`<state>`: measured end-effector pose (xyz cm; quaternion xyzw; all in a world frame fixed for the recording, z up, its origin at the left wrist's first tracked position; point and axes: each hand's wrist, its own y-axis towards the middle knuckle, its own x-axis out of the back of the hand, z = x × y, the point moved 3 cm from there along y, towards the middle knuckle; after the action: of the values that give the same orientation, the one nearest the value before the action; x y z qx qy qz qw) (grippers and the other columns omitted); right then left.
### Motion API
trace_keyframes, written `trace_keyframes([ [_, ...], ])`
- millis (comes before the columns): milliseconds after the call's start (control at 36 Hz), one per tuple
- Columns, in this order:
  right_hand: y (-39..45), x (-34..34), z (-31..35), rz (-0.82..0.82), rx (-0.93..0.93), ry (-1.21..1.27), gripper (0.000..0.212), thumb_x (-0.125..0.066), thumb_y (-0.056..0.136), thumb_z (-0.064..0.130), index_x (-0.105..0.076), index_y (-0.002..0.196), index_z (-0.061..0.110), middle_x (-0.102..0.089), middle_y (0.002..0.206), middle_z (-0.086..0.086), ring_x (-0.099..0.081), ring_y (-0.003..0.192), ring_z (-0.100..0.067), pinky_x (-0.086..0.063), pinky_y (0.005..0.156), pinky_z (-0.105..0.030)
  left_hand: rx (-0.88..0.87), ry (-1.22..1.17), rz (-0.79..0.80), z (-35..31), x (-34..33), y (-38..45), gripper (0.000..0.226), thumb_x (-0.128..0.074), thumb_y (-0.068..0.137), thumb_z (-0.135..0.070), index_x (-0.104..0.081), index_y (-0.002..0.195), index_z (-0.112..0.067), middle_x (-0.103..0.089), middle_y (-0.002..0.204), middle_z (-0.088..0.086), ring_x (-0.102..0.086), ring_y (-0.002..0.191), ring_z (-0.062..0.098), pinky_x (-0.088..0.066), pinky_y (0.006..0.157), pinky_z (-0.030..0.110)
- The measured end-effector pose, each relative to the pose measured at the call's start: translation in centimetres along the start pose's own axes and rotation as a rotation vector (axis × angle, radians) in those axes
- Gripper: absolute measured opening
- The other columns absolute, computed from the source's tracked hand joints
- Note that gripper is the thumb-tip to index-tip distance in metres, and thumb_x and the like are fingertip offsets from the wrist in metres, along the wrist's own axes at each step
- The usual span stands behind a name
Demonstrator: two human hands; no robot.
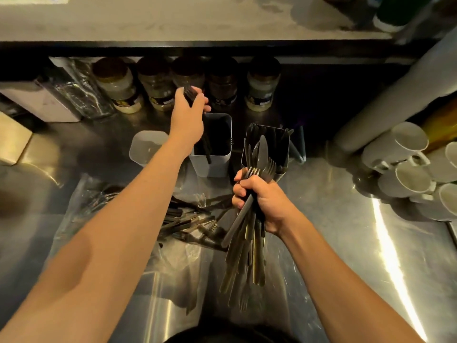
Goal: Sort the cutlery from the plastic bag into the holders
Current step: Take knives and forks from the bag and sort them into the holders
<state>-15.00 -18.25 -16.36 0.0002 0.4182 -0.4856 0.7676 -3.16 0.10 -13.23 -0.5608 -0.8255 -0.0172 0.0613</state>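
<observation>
My left hand (186, 112) pinches a dark piece of cutlery (190, 94) above the middle holder (217, 164), a white square tub with one dark utensil standing in it. A bundle of dark forks and knives (249, 233) is gripped in my right hand (259, 199), in front of the right holder (285, 167), which is full of dark cutlery. An empty white holder (144, 152) stands to the left. The clear plastic bag (99, 201) lies flat on the steel counter with more cutlery (188, 221) spread on it.
Several jars (262, 87) line the back under a shelf. Stacked white mugs (408, 177) lie at the right beside tall stacks of paper cups (400, 95). A white box (42, 102) and a wrapped container sit at the back left.
</observation>
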Motion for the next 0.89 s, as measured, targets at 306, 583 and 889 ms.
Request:
trace_keyframes([
  [306,0.0,0.0,0.3,-0.041,0.020,-0.052,0.011,-0.055,0.083,0.009,-0.057,0.094,0.008,-0.044,0.067,-0.005,-0.046,0.056,-0.019,-0.044,0.053,-0.026,-0.025,0.408,0.111,2.8,0.7,0.0,0.030,-0.038,0.102,-0.003,-0.061,0.095,-0.021,-0.066,0.102,-0.002,-0.062,0.089,0.013,-0.047,0.071,0.009],
  [583,-0.3,-0.5,0.1,-0.050,0.026,-0.092,0.008,-0.053,0.088,0.006,-0.056,0.095,0.008,-0.045,0.067,-0.004,-0.047,0.057,-0.018,-0.045,0.055,-0.026,-0.278,0.644,0.124,-0.3,1.8,0.2,0.023,-0.053,0.102,-0.021,-0.061,0.123,-0.021,-0.062,0.121,-0.005,-0.055,0.112,0.011,-0.044,0.095,0.023],
  [889,0.8,-1.4,0.1,-0.384,0.165,-0.655,0.010,-0.064,0.089,0.022,-0.064,0.097,0.016,-0.066,0.075,-0.004,-0.065,0.068,-0.024,-0.056,0.061,-0.040,0.010,0.699,0.481,-3.1,-0.7,-10.4,0.042,-0.054,0.088,-0.065,-0.057,0.084,-0.024,-0.060,0.079,-0.006,-0.056,0.070,0.011,-0.043,0.061,0.029],
])
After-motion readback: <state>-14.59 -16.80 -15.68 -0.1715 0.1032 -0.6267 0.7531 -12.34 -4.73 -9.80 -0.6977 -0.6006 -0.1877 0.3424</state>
